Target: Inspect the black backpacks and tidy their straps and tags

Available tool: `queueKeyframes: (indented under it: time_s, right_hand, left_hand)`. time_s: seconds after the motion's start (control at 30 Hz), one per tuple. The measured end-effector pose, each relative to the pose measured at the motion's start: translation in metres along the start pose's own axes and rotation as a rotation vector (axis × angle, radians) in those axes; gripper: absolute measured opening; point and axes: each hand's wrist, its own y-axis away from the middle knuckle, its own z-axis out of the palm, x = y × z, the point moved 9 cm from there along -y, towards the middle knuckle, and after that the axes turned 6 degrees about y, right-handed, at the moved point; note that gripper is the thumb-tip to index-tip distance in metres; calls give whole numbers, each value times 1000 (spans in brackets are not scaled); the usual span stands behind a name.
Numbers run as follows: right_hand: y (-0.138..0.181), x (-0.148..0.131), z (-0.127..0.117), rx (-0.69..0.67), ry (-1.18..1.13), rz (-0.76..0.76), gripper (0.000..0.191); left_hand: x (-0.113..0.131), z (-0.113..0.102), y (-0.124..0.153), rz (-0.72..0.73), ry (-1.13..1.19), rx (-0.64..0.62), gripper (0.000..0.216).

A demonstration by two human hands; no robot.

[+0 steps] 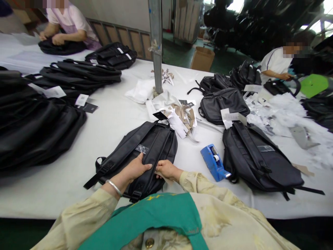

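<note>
Pressing a black backpack (148,146) flat, close to the front edge of the white table (104,128).
Left hand (135,169) lies on its lower panel, fingers stretched flat and gripping nothing; right hand (168,170) sits beside it, fingers curled at the bag's rim over a tan slip (163,177), and I cannot tell whether they grip it. Bare tabletop opens leftward up to a heap of bags (33,128). A blue tape dispenser (214,162) lies just right, a second backpack (257,159) beyond it.

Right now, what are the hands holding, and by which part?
The black backpack: right hand grips its near end; left hand only presses flat on it.
</note>
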Motion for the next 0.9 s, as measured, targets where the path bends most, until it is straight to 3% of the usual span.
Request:
queueKeyframes:
  time_s: [0.17, 0.23, 0.33, 0.47, 0.67, 0.77, 0.9]
  right_hand:
    - [7, 4, 16, -168, -489, 105, 14]
    - [9, 6, 21, -194, -581, 177, 18]
    - [2, 10, 24, -89, -550, 273, 17]
    - [-6, 5, 28, 42, -597, 222, 15]
    - [2, 1, 29, 49, -731, 128, 18]
    - [5, 0, 27, 40, -712, 143, 14]
    - [1, 1, 21, 72, -635, 174, 15]
  left_hand:
    - [-7, 0, -5, 21, -48, -28, 96]
    - [-11, -3, -7, 21, -56, -2, 100]
    - [-13, -4, -6, 45, -40, 27, 101]
    - [-12, -4, -1, 87, -19, 67, 105]
    - [-39, -10, 12, -19, -21, 219, 115]
    - [-47, -11, 16, -39, 47, 264, 94]
    - [-40, 8, 12, -37, 228, 54, 49]
